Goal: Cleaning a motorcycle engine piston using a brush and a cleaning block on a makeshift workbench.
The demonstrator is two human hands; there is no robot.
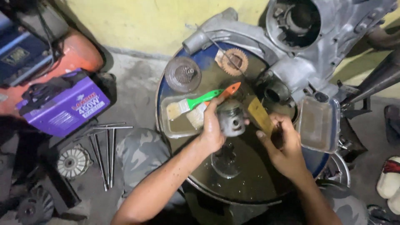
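My left hand (213, 127) grips a grey metal piston (231, 118) and holds it over the wet top of a blue drum (250, 179). My right hand (284, 145) holds a paintbrush with a yellow wooden handle (260, 114), its dark bristles down by my palm, just right of the piston. Two more brushes, one with a green handle (200, 101) and one with an orange handle (228, 91), rest in a clear tray of murky liquid (175, 129) to the left of my left hand.
A large grey engine casing (300, 54) leans over the drum's far right side. A clutch disc (183, 74) and a brown gear (234, 61) lie on the drum. A clear container (318, 124) sits at right. A purple box (62, 104), long tools (106, 154) and round parts lie on the floor.
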